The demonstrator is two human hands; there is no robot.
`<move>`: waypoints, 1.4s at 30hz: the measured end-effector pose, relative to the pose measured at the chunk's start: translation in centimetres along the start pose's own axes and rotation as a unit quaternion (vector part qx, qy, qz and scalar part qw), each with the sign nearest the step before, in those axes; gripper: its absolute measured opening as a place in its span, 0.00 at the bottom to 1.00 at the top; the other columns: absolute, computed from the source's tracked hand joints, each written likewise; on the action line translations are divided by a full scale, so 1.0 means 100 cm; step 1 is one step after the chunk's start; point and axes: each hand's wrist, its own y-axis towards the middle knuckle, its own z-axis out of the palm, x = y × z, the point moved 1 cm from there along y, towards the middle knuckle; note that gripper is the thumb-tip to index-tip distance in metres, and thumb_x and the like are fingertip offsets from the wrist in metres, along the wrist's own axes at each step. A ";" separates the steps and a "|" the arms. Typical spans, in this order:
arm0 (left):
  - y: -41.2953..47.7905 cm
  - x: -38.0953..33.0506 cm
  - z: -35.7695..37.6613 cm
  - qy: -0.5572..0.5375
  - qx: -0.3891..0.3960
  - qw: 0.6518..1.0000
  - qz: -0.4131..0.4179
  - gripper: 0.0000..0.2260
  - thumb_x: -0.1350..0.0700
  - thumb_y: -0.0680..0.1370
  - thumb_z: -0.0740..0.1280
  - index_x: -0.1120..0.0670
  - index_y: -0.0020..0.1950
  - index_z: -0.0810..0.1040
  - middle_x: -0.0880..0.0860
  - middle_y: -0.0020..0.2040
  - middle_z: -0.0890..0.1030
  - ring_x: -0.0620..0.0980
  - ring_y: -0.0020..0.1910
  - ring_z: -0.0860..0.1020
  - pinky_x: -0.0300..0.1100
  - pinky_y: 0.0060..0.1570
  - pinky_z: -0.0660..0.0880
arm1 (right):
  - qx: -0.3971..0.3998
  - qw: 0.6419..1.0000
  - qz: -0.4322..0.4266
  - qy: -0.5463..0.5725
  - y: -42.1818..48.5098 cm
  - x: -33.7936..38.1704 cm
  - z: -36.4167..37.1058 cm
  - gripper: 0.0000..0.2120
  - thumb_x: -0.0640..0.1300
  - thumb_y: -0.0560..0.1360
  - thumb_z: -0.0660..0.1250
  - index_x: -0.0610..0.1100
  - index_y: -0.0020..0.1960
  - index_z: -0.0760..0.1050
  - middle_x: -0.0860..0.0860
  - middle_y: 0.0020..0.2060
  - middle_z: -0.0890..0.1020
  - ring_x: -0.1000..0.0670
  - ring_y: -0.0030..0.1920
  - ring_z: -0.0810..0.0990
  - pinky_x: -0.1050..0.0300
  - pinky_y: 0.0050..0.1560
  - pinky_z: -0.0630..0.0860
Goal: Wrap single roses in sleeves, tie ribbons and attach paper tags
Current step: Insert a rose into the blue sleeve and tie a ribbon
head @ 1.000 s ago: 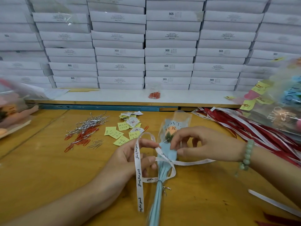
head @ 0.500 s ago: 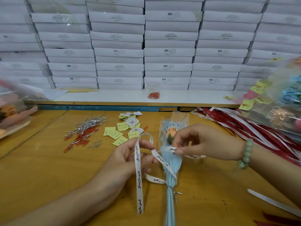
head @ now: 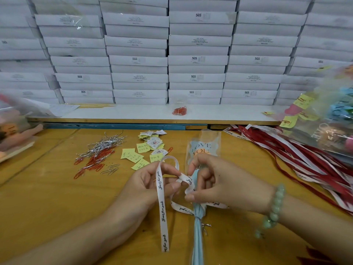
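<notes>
A single rose in a clear sleeve (head: 204,146) printed "LOVE YOU" lies on the wooden table, its light blue wrap (head: 198,234) running toward me, cinched by a silver twist tie (head: 203,223). A white ribbon (head: 162,207) printed "Just for you" loops around the sleeve. My left hand (head: 149,186) pinches a loop of the ribbon, with one tail hanging down toward me. My right hand (head: 225,184), with a green bead bracelet at the wrist, pinches the other end of the ribbon against the sleeve. The rose head is mostly hidden behind my right hand.
Yellow and white paper tags (head: 145,152) lie behind my hands. Silver twist ties (head: 103,144) and orange paper clips (head: 95,161) sit to the left. Red and white ribbons (head: 298,155) spread at right beside finished wrapped roses (head: 328,121). White boxes (head: 196,60) are stacked behind.
My right hand has come down and closer to my left, folding its ribbon end into a small loop. The ribbon's right tail is drawn in.
</notes>
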 end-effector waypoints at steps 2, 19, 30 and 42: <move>0.000 0.000 0.000 0.004 0.001 1.000 -0.005 0.09 0.60 0.67 0.76 0.52 0.46 0.82 0.64 0.47 0.84 0.57 0.44 0.83 0.41 0.43 0.81 | -0.040 0.998 -0.027 -0.038 0.000 0.000 0.002 0.13 0.47 0.69 0.75 0.51 0.49 0.73 0.53 0.31 0.80 0.59 0.31 0.75 0.59 0.36 0.76; -0.001 -0.002 0.001 0.003 0.000 1.000 -0.005 0.08 0.63 0.68 0.75 0.53 0.44 0.83 0.61 0.41 0.83 0.53 0.39 0.82 0.38 0.39 0.79 | -0.021 0.993 -0.034 0.106 0.009 -0.013 -0.003 0.13 0.37 0.66 0.77 0.45 0.46 0.77 0.52 0.39 0.80 0.54 0.37 0.80 0.63 0.41 0.78; 0.000 -0.002 0.004 -0.009 -0.015 1.000 0.000 0.08 0.65 0.66 0.74 0.55 0.41 0.83 0.57 0.42 0.85 0.48 0.36 0.83 0.34 0.35 0.78 | -0.049 0.996 -0.068 -0.003 -0.011 -0.016 -0.021 0.06 0.40 0.72 0.72 0.47 0.48 0.79 0.54 0.40 0.83 0.56 0.42 0.81 0.64 0.43 0.77; 0.000 0.000 0.003 0.004 0.016 1.000 0.006 0.10 0.61 0.65 0.78 0.54 0.44 0.83 0.59 0.47 0.85 0.55 0.47 0.85 0.38 0.43 0.80 | -0.034 0.988 -0.065 0.136 -0.030 -0.038 -0.009 0.09 0.48 0.75 0.63 0.47 0.37 0.75 0.57 0.27 0.73 0.61 0.27 0.69 0.70 0.29 0.66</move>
